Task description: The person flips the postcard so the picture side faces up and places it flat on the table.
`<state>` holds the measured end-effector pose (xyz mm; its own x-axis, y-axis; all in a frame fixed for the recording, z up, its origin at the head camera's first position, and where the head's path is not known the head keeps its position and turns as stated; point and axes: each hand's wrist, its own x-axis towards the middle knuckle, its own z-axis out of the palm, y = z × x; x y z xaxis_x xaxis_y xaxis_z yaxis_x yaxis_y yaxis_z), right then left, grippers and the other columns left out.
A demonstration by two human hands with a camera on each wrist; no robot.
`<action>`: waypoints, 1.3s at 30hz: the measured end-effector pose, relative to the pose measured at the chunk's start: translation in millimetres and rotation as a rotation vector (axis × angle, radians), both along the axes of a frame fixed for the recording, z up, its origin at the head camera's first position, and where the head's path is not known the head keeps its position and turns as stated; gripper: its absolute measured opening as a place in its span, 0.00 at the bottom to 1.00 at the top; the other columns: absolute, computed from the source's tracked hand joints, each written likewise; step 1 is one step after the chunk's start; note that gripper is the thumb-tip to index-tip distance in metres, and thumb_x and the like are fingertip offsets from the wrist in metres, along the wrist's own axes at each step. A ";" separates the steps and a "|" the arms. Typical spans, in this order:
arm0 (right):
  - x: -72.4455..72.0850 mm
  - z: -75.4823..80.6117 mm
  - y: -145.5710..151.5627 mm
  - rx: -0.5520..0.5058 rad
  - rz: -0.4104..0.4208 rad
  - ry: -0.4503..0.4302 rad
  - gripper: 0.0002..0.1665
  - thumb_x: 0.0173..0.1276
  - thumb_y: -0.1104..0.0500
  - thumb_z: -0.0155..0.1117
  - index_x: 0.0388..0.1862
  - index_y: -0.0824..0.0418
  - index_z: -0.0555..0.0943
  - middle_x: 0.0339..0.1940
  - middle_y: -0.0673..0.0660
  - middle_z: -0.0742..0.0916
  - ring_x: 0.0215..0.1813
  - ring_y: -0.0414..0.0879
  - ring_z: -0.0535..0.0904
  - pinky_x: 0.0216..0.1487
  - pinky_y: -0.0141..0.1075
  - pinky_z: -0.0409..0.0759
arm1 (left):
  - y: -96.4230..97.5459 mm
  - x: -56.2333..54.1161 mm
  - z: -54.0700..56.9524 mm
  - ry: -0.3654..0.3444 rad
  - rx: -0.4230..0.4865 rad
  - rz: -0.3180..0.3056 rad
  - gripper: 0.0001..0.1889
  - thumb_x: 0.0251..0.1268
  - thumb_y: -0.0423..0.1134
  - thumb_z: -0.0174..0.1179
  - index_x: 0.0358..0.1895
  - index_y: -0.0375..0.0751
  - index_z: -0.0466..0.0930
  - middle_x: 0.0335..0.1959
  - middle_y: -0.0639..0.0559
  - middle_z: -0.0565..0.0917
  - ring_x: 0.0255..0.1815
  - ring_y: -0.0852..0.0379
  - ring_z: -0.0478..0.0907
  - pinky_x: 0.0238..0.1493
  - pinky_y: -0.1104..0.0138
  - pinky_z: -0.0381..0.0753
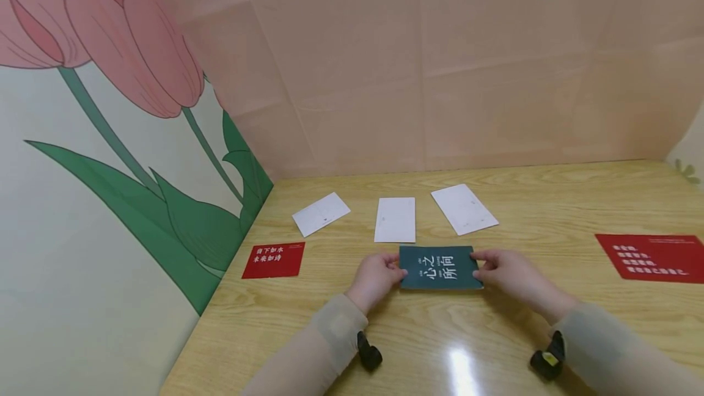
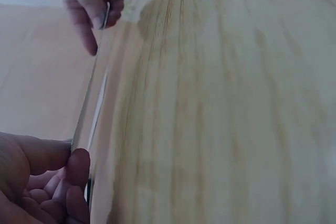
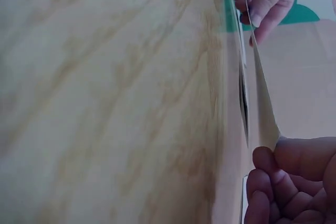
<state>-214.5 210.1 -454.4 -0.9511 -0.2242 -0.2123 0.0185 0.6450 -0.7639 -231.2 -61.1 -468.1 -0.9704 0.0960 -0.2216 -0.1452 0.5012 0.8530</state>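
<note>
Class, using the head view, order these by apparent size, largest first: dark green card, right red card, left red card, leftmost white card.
1. Right red card, reaching the picture's right edge
2. Dark green card
3. Left red card
4. Leftmost white card

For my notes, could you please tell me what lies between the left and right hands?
The head view shows a dark green card there, pinched by the left hand and the right hand.
</note>
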 end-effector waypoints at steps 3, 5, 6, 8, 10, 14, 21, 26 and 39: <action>-0.2 0.7 -0.6 0.019 0.014 -0.004 0.30 0.68 0.57 0.63 0.65 0.70 0.71 0.35 0.56 0.80 0.36 0.49 0.72 0.34 0.39 0.70 | 0.1 1.2 1.1 -0.005 -0.039 -0.023 0.17 0.59 0.38 0.67 0.52 0.42 0.82 0.34 0.57 0.83 0.33 0.59 0.76 0.40 0.64 0.75; -0.4 0.8 -0.9 0.029 0.022 -0.007 0.30 0.68 0.58 0.63 0.65 0.70 0.71 0.36 0.57 0.80 0.37 0.50 0.72 0.34 0.39 0.70 | -0.2 1.4 1.2 -0.005 -0.067 -0.034 0.17 0.59 0.38 0.67 0.52 0.42 0.83 0.35 0.58 0.83 0.34 0.60 0.76 0.42 0.63 0.76; -0.6 0.6 -0.9 0.034 0.025 -0.011 0.29 0.68 0.57 0.63 0.64 0.70 0.71 0.37 0.57 0.80 0.37 0.50 0.72 0.35 0.39 0.70 | -0.4 1.3 1.1 -0.007 -0.079 -0.038 0.17 0.59 0.39 0.68 0.52 0.41 0.82 0.34 0.58 0.83 0.34 0.60 0.75 0.41 0.63 0.75; -0.9 -0.5 -0.6 0.039 0.032 -0.009 0.29 0.68 0.58 0.63 0.64 0.70 0.72 0.38 0.57 0.80 0.38 0.50 0.73 0.36 0.39 0.70 | -0.6 1.0 0.8 -0.008 -0.102 -0.047 0.17 0.59 0.40 0.68 0.52 0.41 0.82 0.33 0.58 0.82 0.33 0.60 0.75 0.41 0.64 0.75; -1.2 -1.4 -0.2 0.048 0.035 -0.011 0.28 0.68 0.57 0.63 0.63 0.69 0.72 0.39 0.57 0.81 0.39 0.50 0.73 0.36 0.39 0.70 | -0.9 0.6 0.2 -0.008 -0.120 -0.053 0.17 0.59 0.40 0.68 0.51 0.41 0.83 0.33 0.57 0.82 0.33 0.60 0.75 0.41 0.64 0.75; -1.7 -2.1 0.7 0.063 0.036 -0.021 0.28 0.69 0.55 0.62 0.63 0.69 0.73 0.41 0.59 0.81 0.40 0.51 0.73 0.38 0.40 0.71 | -1.3 0.0 -0.5 -0.009 -0.139 -0.060 0.17 0.59 0.41 0.68 0.50 0.41 0.84 0.37 0.56 0.84 0.36 0.60 0.75 0.45 0.63 0.76; -1.9 -1.3 1.2 0.068 0.046 -0.034 0.28 0.70 0.53 0.60 0.62 0.69 0.73 0.45 0.61 0.81 0.43 0.52 0.74 0.43 0.44 0.72 | -1.5 -1.5 -1.2 -0.004 -0.179 -0.070 0.17 0.59 0.43 0.68 0.51 0.41 0.84 0.47 0.53 0.84 0.44 0.60 0.76 0.54 0.59 0.75; -1.9 -0.8 0.6 0.091 0.057 -0.016 0.27 0.71 0.53 0.59 0.62 0.69 0.74 0.47 0.62 0.81 0.44 0.52 0.74 0.45 0.46 0.73 | -1.4 -1.9 -0.3 -0.009 -0.194 -0.081 0.18 0.59 0.43 0.67 0.51 0.42 0.84 0.50 0.52 0.83 0.45 0.59 0.75 0.55 0.58 0.74; -1.5 1.1 -1.3 0.128 0.072 -0.009 0.29 0.71 0.51 0.59 0.62 0.71 0.72 0.44 0.62 0.81 0.42 0.52 0.74 0.42 0.45 0.73 | -4.0 -1.2 -0.4 0.011 -0.177 -0.109 0.20 0.58 0.41 0.68 0.54 0.40 0.82 0.39 0.55 0.83 0.35 0.59 0.73 0.43 0.64 0.75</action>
<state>-216.0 208.8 -453.3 -0.9316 -0.2622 -0.2517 -0.0249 0.7369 -0.6756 -232.4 -65.1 -468.5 -0.9587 0.1611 -0.2342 -0.0734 0.6556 0.7515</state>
